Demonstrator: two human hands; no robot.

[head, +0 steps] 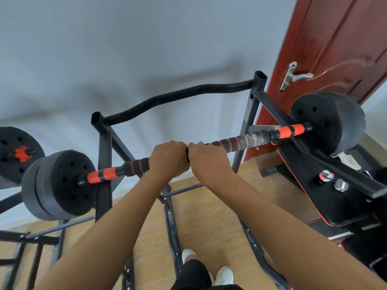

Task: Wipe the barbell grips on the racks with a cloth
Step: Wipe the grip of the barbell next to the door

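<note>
With the left hand (169, 160) and right hand (209, 162) clamped side by side on the barbell (254, 137), steady with one and wipe outward beyond the other along the grip (230, 141); no cloth is plainly visible.

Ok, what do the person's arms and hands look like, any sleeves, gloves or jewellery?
Both forearms are bare to the frame edge; no sleeves show. The left hand and right hand wear no gloves, and no watch, band or ring is visible on the wrists or the fingers that show.
</note>
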